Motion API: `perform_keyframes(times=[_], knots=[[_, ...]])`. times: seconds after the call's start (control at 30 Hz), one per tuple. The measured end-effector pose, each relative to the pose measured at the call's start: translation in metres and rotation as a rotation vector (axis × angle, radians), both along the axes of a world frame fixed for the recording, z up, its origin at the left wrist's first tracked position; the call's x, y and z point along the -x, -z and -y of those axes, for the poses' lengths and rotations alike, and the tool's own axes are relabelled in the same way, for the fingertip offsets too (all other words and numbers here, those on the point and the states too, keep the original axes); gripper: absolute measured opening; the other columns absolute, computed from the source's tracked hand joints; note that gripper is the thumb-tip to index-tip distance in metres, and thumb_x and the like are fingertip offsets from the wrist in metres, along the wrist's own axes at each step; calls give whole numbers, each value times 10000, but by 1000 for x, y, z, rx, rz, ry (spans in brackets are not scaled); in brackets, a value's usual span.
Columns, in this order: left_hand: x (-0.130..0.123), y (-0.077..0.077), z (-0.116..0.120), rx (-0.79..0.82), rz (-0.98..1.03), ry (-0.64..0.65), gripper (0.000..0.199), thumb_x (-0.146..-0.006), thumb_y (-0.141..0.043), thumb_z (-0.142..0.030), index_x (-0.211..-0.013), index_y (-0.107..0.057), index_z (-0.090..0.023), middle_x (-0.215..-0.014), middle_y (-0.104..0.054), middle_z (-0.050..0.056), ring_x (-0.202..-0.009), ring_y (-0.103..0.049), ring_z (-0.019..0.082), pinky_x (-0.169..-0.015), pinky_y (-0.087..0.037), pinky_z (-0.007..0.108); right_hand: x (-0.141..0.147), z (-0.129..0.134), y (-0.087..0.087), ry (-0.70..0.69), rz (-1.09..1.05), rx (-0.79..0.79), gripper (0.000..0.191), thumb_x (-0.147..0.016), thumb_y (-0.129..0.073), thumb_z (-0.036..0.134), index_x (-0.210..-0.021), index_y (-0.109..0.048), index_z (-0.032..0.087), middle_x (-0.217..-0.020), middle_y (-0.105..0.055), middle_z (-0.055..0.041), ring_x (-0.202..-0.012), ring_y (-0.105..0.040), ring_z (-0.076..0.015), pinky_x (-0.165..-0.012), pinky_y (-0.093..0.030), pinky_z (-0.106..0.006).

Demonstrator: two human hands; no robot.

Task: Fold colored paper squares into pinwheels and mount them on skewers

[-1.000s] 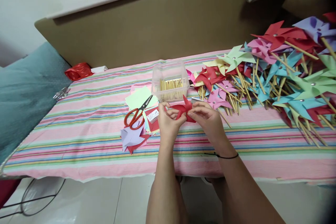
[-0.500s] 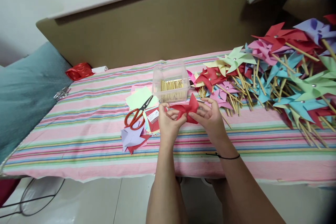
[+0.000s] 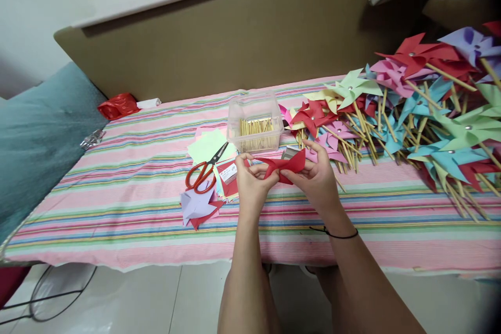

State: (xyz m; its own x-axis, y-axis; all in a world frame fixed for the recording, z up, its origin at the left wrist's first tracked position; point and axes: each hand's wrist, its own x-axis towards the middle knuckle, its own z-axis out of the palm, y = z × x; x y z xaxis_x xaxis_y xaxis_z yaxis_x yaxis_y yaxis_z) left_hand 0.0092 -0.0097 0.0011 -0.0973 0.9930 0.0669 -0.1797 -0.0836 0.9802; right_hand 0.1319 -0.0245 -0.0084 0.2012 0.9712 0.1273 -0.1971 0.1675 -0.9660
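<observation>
Left hand (image 3: 253, 181), right hand (image 3: 321, 182): thumbs and fingers pinching one red paper pinwheel (image 3: 293, 163) between striped cloth's (image 3: 133, 193) near and far edges; best pinched firmly at centre, blades uncreased. Beyond, toward far edge: clear box (image 3: 254, 105), sticks (image 3: 256, 127) inside.

1. The left hand (image 3: 253, 182) and right hand (image 3: 319, 180) both pinched a red paper piece (image 3: 288, 164).
2. Scissors (image 3: 219, 153) lay across coloured paper (image 3: 205, 146), left of the hands.
3. A clear box (image 3: 254, 105) held thin sticks (image 3: 256, 128).
4. Pinwheels (image 3: 465, 128) lay heaped rightward.

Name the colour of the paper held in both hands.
The paper is red; head view shows it.
</observation>
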Motion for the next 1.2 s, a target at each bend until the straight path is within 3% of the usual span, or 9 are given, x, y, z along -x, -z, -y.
perform_keyframes(times=[0.67,1.0,1.2], knots=[[-3,-2,2,46,27,-1,534,-542,-701,-126,-907,-328,-243,-583,-661,-84,-447,-585,82,-510,-452,172,-2,1,-5,27,-55,77,689,-563,-834,291,-1123,-434,265,-739,-729,5,-697,-716,-227,-690,-602,-380],[-4,1,-1,53,30,-29,541,-565,-723,-158,-913,-318,-244,-580,-640,-90,-445,-578,84,-495,-430,170,-5,-2,0,-17,-66,56,791,-590,-820,300,-1229,-356,270,-709,-700,23,-672,-702,-217,-703,-583,-392],[-1,1,0,110,77,67,518,-602,-729,-211,-956,-352,-234,-623,-646,-70,-458,-568,74,-471,-404,157,-8,-3,4,-35,-100,101,768,-584,-828,307,-1192,-359,277,-783,-718,-5,-724,-708,-220,-726,-577,-396]])
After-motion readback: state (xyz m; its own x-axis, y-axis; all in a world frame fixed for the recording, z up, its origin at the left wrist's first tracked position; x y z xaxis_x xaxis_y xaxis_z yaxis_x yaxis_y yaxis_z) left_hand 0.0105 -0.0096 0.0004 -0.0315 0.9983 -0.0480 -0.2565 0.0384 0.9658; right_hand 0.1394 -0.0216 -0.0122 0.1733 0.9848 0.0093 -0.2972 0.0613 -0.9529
